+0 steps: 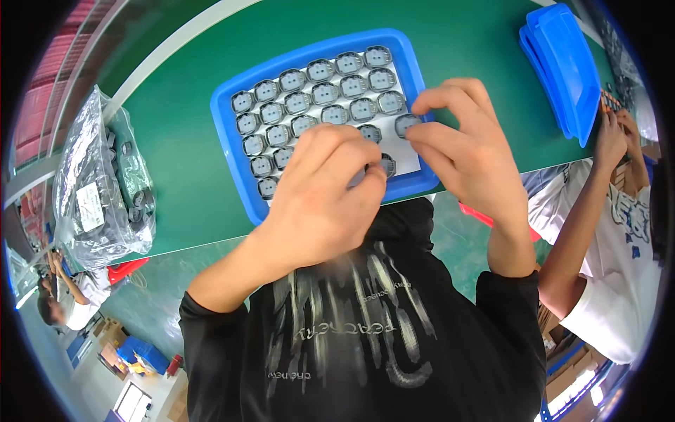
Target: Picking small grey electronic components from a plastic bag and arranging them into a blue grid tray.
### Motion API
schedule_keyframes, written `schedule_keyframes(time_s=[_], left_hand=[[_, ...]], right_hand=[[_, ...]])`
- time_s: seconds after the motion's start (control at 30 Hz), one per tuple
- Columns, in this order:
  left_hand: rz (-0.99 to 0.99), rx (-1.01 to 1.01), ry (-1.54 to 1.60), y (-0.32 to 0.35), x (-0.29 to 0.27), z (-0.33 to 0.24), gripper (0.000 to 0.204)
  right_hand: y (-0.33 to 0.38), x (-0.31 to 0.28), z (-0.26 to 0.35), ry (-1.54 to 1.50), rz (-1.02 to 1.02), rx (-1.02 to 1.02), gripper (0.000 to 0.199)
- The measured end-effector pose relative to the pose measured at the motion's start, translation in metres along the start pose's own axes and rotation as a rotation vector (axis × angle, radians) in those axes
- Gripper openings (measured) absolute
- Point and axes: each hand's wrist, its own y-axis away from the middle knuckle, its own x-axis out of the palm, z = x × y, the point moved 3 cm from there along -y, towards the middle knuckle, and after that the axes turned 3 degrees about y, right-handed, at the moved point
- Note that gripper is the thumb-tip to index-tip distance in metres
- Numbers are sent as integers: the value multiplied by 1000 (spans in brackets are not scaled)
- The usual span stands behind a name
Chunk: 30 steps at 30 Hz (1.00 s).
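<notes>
In the head view, a small grey-and-black rounded plastic piece (406, 126) sits at the right end of its row, over the bare part of a white flat sheet (402, 158) inside a shallow blue plastic tray (223, 133) on the green surface (183, 105). If I nudged it sideways, it could slide toward the tray's wall or knock the similar rounded pieces (320, 70) out of line; my left hand (322, 184), reaching low across the rows, could do the same with its wrist or knuckles. The fingers of my right hand (467, 151) are curled and slightly parted, their tips at that piece's right edge (whether they really grip it, I can't tell). My left fingers are bent inward beside another dark rounded piece (387, 165), but my own knuckles hide whether they're pinching anything.
</notes>
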Motion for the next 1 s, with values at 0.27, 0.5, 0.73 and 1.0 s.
schedule_keyframes(time_s=[0.27, 0.5, 0.73, 1.0], left_hand=[[101, -149, -93, 3, 10, 5, 20], [55, -208, 5, 14, -7, 13, 29], [-433, -460, -182, 96, -84, 31, 20], [-934, -1028, -449, 221, -165, 51, 13]], right_hand=[[4, 8, -1, 37, 30, 47, 15], [-15, 6, 7, 61, 132, 18, 21], [-79, -9, 49, 120, 177, -139, 35], [-217, 210, 208, -370, 644, -608, 40]])
